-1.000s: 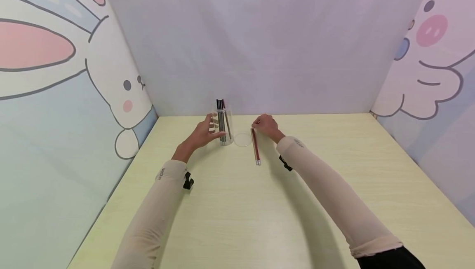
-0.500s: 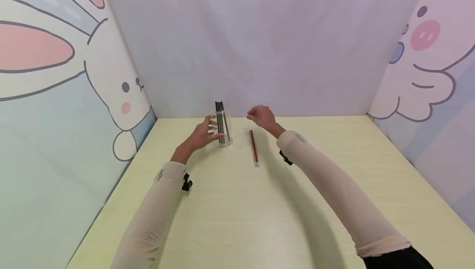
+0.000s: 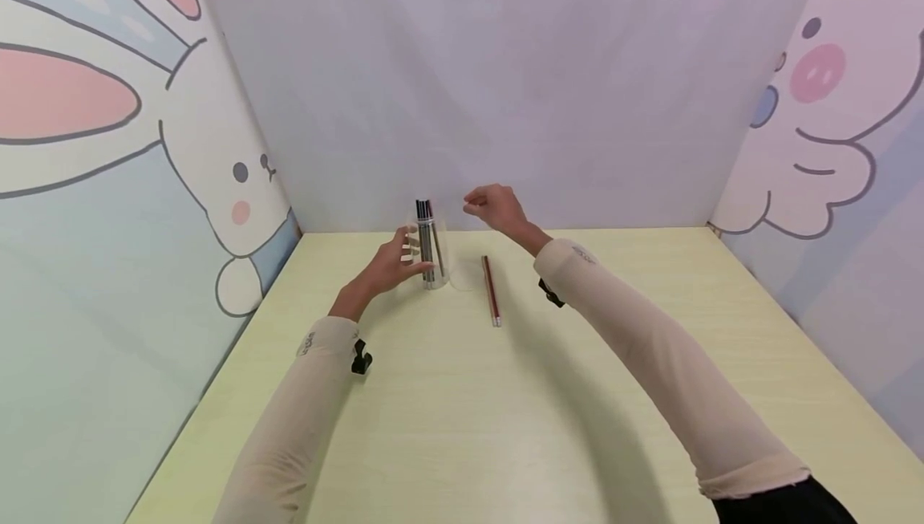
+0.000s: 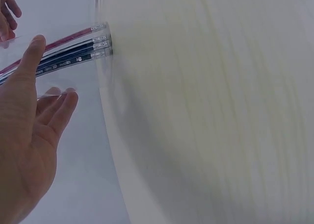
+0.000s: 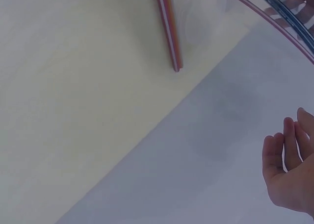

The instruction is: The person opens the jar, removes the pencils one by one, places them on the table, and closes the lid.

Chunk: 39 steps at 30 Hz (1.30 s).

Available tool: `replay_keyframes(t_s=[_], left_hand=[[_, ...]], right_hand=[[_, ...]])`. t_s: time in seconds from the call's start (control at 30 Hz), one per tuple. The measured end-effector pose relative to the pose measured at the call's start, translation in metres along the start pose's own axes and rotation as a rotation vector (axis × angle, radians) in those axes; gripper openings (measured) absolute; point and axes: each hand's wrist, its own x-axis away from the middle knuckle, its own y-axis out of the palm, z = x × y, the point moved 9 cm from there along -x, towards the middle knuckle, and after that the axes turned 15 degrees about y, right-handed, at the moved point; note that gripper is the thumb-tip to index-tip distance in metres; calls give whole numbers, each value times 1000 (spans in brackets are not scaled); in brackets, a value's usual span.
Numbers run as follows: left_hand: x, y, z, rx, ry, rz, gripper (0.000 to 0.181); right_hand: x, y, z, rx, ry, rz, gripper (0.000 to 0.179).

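A clear cylindrical container [image 3: 444, 263] stands upright near the table's back edge, with several dark pencils [image 4: 66, 56] and a reddish pencil [image 4: 71, 37] inside. My left hand [image 3: 386, 269] holds it from the left, thumb across the near side and fingers round the far side. Two red-brown pencils [image 3: 492, 293] lie side by side to its right, their metal ends toward me. Between them and the container is a clear round lid [image 3: 462, 276], flat on the table. My right hand [image 3: 496, 207] is raised up and to the right of the container, fingers loosely bent, holding nothing visible.
The pale wooden table [image 3: 447, 412] ends at a plain light-coloured backdrop [image 3: 577, 91] close behind the container. Side panels with a cartoon rabbit [image 3: 216, 179] and a pig [image 3: 816, 115] flank it. Each sleeved wrist carries a black strap.
My right hand has risen from the far ends of the two table pencils and shifted left toward the container top. The left hand stays at the container; the view has shifted slightly.
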Motion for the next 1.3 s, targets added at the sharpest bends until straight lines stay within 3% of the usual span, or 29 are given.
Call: replay_keyframes(t_s=[0.27,0.57,0.9,1.3], left_hand=[[3,-1,1,44,-14,2,87],[2,-2,-1,27,-18,2,89],[1,-4,-2,-20,-14,-6,94],[2,-4,0,-14,-23,-9,96]], right_hand=[[-3,-5,-30,-10,-66,4,27],[-1,-2,-59,-23,-85,-36,26],[2,5,-72,5,-108,-74,25],[-1,14,-74,23,-101,-90,25]])
